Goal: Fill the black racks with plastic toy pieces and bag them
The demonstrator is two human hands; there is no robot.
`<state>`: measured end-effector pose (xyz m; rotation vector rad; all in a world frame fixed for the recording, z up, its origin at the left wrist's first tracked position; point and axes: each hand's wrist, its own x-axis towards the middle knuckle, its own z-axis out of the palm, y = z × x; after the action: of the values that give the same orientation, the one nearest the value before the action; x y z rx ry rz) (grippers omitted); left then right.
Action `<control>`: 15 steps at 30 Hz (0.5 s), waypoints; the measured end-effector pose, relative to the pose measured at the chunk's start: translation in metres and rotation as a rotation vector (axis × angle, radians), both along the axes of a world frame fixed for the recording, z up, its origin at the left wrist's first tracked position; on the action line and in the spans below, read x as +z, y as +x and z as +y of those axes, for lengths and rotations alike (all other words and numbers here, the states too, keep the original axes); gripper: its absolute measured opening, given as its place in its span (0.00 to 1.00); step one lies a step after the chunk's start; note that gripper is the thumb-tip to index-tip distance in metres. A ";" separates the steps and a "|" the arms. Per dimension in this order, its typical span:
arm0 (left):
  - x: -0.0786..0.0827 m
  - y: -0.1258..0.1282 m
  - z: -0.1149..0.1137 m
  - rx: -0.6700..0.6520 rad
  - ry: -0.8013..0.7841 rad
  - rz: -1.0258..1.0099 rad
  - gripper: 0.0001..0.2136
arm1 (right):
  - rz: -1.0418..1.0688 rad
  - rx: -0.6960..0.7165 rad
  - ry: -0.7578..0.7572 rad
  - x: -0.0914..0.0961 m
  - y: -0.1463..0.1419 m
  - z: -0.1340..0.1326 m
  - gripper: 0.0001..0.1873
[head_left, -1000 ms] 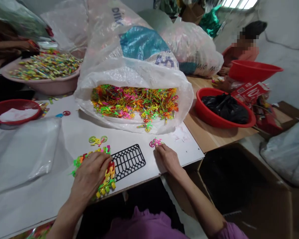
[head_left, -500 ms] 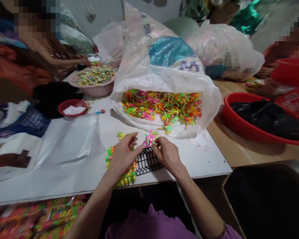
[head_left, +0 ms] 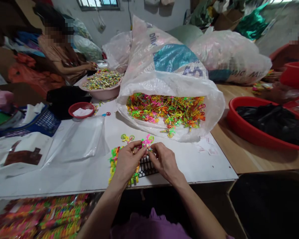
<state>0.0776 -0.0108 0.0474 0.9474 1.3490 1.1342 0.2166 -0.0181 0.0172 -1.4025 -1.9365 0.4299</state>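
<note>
Hands drawn closer together than a moment earlier, meeting above the worktop [head_left: 189,167]. Item: pink plastic piece [head_left: 148,140], raised just over a black plastic grid [head_left: 146,167]. Right hand [head_left: 165,162]: grip pinched on the piece's lower end. Left hand [head_left: 128,163]: grip closed beside that end, contact unclear. Step in hand, judged: two-handed work at this piece; next move calls for a steady pinch. Nearby: yellow plastic piece [head_left: 127,138]; multicoloured plastic strip [head_left: 113,166] under the left hand. Far: white sack [head_left: 169,83] of colourful plastic pieces [head_left: 165,111]. Fingers hide the piece's lower end; hands cover most of the grid.
</note>
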 end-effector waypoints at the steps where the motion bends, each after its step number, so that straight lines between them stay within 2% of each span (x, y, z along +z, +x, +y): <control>1: -0.001 0.000 -0.001 0.015 -0.009 0.008 0.21 | 0.016 -0.003 -0.009 -0.002 -0.002 -0.001 0.05; 5: -0.008 0.000 -0.001 0.044 0.014 0.096 0.20 | 0.073 -0.028 -0.065 -0.009 -0.010 -0.004 0.06; 9: -0.008 -0.003 0.000 0.038 0.138 0.329 0.16 | 0.088 -0.077 -0.103 -0.008 -0.012 -0.001 0.07; 12: -0.006 -0.004 0.000 -0.006 0.201 0.401 0.14 | 0.086 -0.109 -0.112 -0.004 -0.009 0.003 0.08; 15: -0.007 -0.001 -0.003 0.045 0.320 0.594 0.10 | 0.099 -0.120 -0.127 -0.002 -0.008 0.005 0.08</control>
<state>0.0766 -0.0142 0.0406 1.5826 1.6875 1.1715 0.2088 -0.0129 0.0153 -1.5394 -1.7621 0.5624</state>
